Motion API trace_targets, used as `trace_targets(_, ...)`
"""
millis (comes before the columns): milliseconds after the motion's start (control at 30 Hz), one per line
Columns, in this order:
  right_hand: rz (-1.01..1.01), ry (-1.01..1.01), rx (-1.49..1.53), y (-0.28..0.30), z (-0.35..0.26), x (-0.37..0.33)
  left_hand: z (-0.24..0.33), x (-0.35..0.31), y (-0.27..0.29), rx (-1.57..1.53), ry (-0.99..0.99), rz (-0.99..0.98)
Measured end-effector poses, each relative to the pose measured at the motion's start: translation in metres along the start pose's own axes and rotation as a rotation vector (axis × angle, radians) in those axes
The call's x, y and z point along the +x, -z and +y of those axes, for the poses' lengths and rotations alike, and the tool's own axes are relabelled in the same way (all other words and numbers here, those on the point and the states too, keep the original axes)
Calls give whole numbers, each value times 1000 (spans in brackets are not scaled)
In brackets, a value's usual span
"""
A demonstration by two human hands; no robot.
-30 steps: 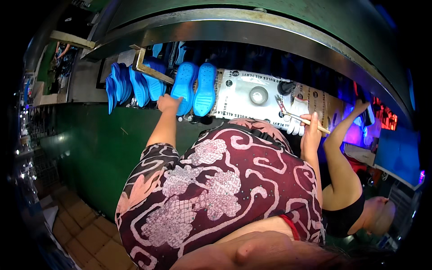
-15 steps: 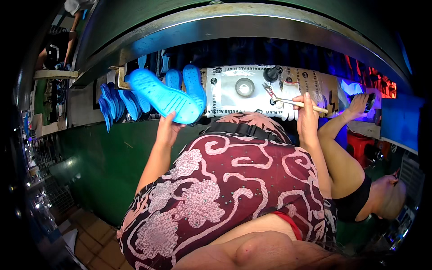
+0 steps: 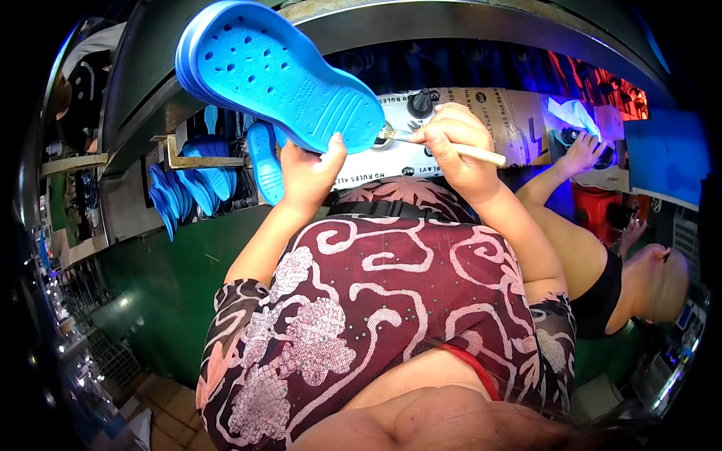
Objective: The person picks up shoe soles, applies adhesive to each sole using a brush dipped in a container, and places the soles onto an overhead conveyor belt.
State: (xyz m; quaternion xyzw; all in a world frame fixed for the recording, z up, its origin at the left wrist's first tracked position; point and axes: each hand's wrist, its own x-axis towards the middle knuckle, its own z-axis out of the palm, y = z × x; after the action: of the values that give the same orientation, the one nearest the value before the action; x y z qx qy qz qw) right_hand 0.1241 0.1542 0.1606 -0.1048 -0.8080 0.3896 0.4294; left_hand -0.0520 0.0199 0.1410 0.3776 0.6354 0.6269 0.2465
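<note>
In my left hand (image 3: 310, 173) is a bright blue shoe sole (image 3: 282, 86), raised and tilted, with its toe end up toward the far left. My thumb presses on the heel end's upper face while the other fingers go underneath. My right hand (image 3: 462, 150) is closed around the wooden handle of a small brush (image 3: 481, 155). The brush's tip is beside the heel edge; whether it touches cannot be made out. Below that spot a round metal dish (image 3: 382, 144) is mostly hidden. A dark cone-topped container (image 3: 421, 104) stands on the printed sheet beyond my right hand.
More blue soles (image 3: 203, 169) stand in a row at the left, and another blue sole (image 3: 265, 161) lies nearer. A metal-edged ledge (image 3: 451, 41) runs along the far side. At the right, a co-worker's hand (image 3: 583, 152) is at a dark item, above a red stool (image 3: 594, 214).
My left hand has lifted the sole closer and turned its ridged face toward me. My right hand has moved left with the brush, from over the sheet to the sole's heel.
</note>
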Motion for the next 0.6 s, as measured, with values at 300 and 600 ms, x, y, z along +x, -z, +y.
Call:
trace_targets(300,2,23,-229,12,7,-9,0,10,-2,43,-75,-111)
trace_targets(600,-57,70,-387,10,5,-9,-7,13,-5,6,-114,-152)
